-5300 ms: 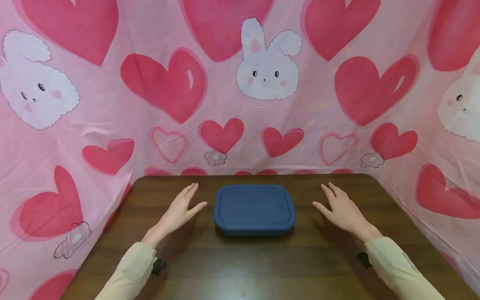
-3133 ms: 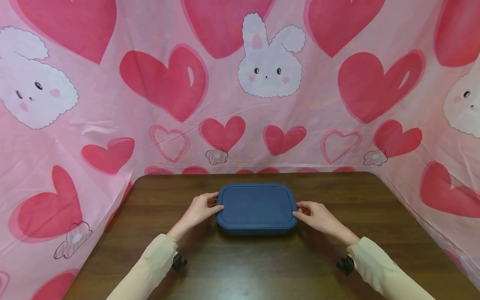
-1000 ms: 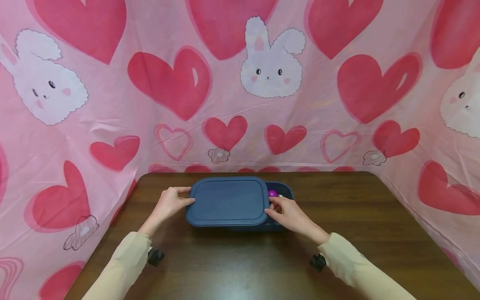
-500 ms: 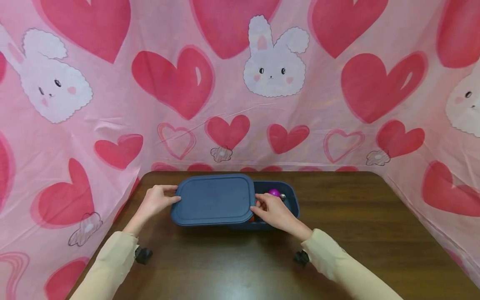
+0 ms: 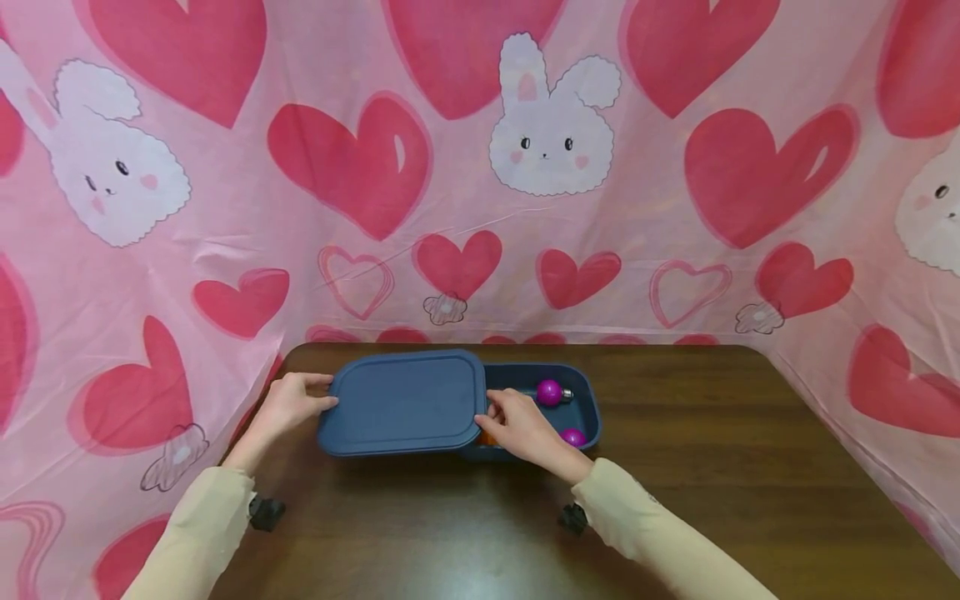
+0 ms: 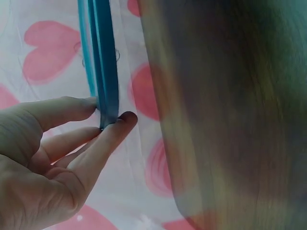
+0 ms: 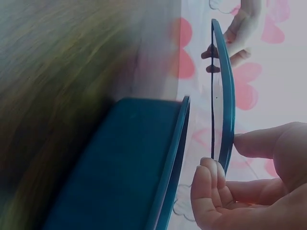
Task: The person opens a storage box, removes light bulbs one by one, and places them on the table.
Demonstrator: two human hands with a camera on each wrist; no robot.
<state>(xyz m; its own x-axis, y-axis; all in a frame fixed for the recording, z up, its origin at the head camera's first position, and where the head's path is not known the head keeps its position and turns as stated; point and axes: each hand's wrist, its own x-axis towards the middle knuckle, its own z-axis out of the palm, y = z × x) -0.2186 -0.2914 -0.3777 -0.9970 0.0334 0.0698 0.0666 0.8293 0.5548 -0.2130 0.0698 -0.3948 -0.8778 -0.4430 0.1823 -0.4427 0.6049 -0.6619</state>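
A blue rectangular lid (image 5: 405,402) is held between both hands, above and to the left of its blue box (image 5: 585,392). My left hand (image 5: 288,408) pinches the lid's left edge, thumb on top and fingers beneath, as the left wrist view shows. At the opposite edge my right hand (image 5: 525,425) pinches it the same way. The right wrist view shows a gap between the lid (image 7: 228,96) and the box's rim (image 7: 168,177). Inside the box lie a purple light bulb (image 5: 550,392), another purple bulb (image 5: 573,437) and something orange (image 5: 487,437), partly hidden by the right hand.
The box stands on a dark brown wooden table (image 5: 690,467) with rounded far corners. Behind and at both sides hangs a pink cloth (image 5: 465,200) printed with hearts and rabbits. Black wrist cameras (image 5: 266,512) sit below the cuffs.
Both hands moved in from beside the closed box and gripped its lid. They have lifted it off and carried it left, uncovering the box's right part and the purple bulbs.
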